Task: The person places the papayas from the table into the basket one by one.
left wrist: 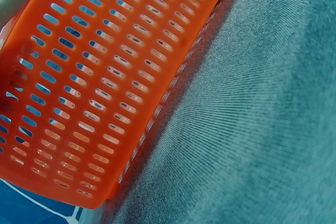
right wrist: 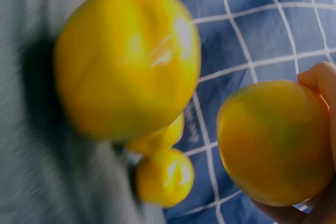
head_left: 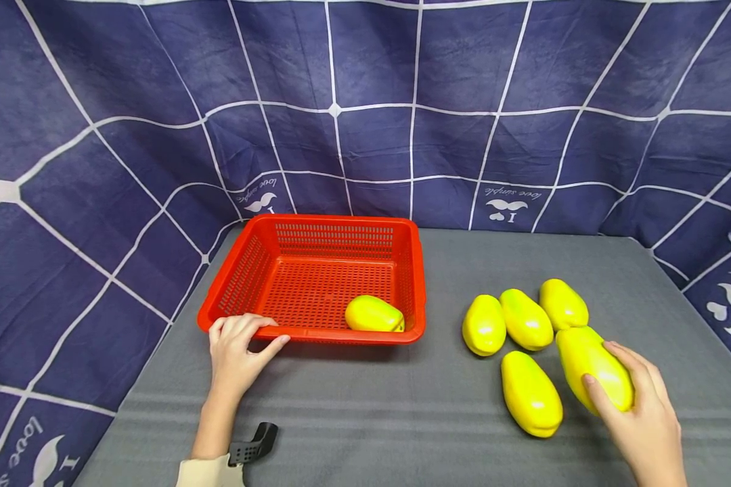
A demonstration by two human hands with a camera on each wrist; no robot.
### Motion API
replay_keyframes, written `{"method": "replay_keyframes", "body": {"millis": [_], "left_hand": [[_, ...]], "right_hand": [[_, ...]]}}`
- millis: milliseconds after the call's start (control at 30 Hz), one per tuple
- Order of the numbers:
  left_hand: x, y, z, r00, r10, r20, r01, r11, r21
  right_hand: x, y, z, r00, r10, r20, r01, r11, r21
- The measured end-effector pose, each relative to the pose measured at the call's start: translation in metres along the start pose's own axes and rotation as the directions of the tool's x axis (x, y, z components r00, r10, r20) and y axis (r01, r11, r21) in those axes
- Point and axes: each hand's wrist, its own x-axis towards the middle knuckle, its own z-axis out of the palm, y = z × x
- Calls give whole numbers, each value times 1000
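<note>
My left hand (head_left: 236, 352) grips the near rim of a red plastic basket (head_left: 329, 334), thumb outside and fingers over the edge; its thumb also shows in the left wrist view, beside the slotted wall (left wrist: 100, 72). One yellow papaya (head_left: 373, 314) lies inside, at the basket's near right. On the right, my right hand (head_left: 648, 402) holds another papaya (head_left: 598, 370) between thumb and fingers. In the right wrist view this held papaya (right wrist: 278, 142) appears raised off the cloth. Nearest to it lies a papaya (head_left: 531, 393) on the table, just left of the hand.
Three more papayas, a left one (head_left: 484, 325), a middle one (head_left: 526, 319) and a far one (head_left: 563, 304), lie grouped behind the right hand. Grey cloth (head_left: 365, 412) covers the table. A blue curtain (head_left: 365, 142) with white lines hangs behind and at the sides.
</note>
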Motion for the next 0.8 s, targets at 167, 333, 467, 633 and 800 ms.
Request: {"method": "replay_keyframes", "body": {"millis": [167,333,467,633,800], "left_hand": [[1,2,-1,1000,10,-13,-10,1000,-5],[1,2,-1,1000,12,-21,-12,1000,-5],[0,2,-1,1000,9,-9,-9,1000,-1],[-1,1,-1,1000,-8,11,8,1000,3],[0,1,-2,1000,-14,20,14,1000,5]], "right_hand": [[6,-20,-3,990,-136,-35,139,988,75],[9,-41,1,975,-221,-15,221,971,91],[10,-57,5,961,-276,33,271,957,104],[10,-76,14,932,-352,80,338,929,153],[9,-97,30,892,-437,117,416,894,169]]}}
